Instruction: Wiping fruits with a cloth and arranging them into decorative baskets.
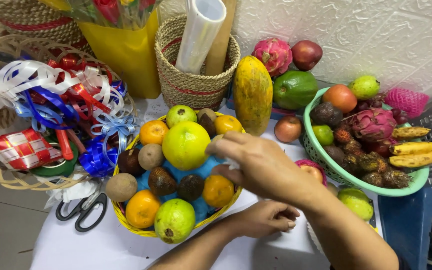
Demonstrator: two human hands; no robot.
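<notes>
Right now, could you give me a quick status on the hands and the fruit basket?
Right hand over yellow fruit basket, pinching something white. Left hand resting on table. Scissors beside basket.

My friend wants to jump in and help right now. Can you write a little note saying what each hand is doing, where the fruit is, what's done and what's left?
Right hand: over the yellow basket, fingertips at the big yellow-green citrus, pinching something small and white; what it is I cannot tell.
Left hand: loosely curled, resting on the white table beside the basket, holding nothing.
Done: the basket holds oranges, guavas, kiwis and dark fruits on blue paper.
Left: a papaya stands behind; the green bowl is full of fruit. Ribbons and scissors lie unused at left.
</notes>
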